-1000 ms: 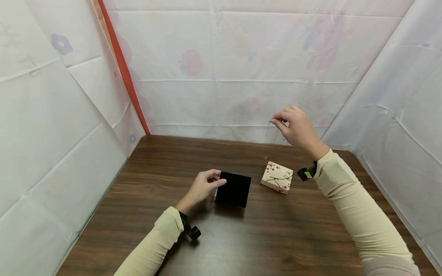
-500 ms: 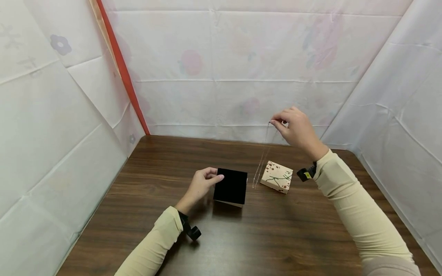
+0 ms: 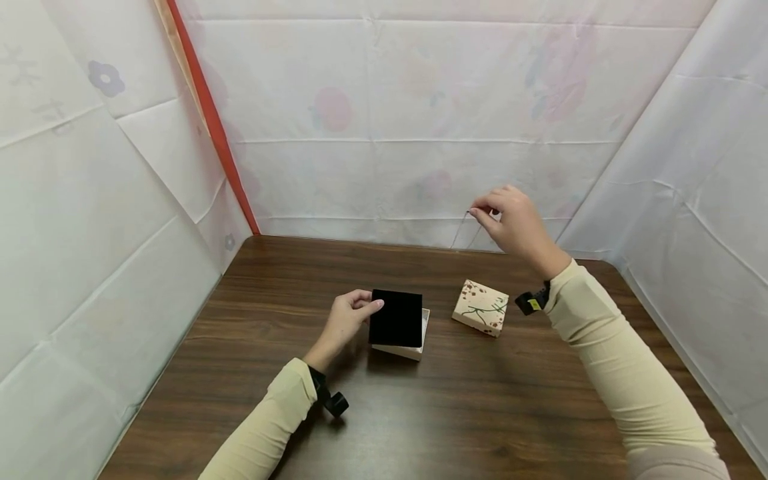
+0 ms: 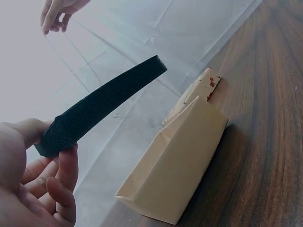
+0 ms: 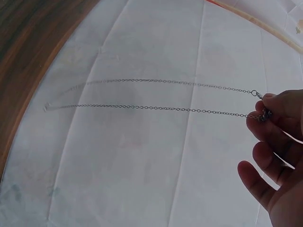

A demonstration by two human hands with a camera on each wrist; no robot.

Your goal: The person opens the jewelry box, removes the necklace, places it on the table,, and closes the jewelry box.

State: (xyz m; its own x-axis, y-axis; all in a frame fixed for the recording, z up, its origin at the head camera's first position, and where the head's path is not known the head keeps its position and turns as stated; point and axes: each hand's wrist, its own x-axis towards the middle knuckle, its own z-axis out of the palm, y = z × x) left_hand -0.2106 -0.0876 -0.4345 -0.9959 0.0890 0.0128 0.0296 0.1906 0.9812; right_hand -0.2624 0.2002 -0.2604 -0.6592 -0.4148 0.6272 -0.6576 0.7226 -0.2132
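Note:
Between thumb and fingers, my left hand [image 3: 343, 325] pinches the left edge of a square black foam pad [image 3: 396, 319]. In the left wrist view the pad [image 4: 104, 106] is raised and tilted, apart from the cream cardboard box base [image 4: 184, 161]. From the head view, the pad hides most of that base [image 3: 405, 351]. My right hand [image 3: 517, 227], held high at the back right, pinches the clasp end of a thin silver chain necklace [image 5: 142, 108]. The necklace hangs in a long loop; a small pale piece, blurred, sits at its far end.
A cream box lid [image 3: 481, 308] with red blossoms and green stems lies on the brown wooden table [image 3: 480, 413], right of the base. White patterned cloth [image 3: 384, 87] closes off the back and both sides. Wrist cameras are strapped to both wrists.
My left hand has lifted the foam pad up and slightly left, so more of the box base shows beneath. The necklace has swung about, while my right hand has stayed nearly in place.

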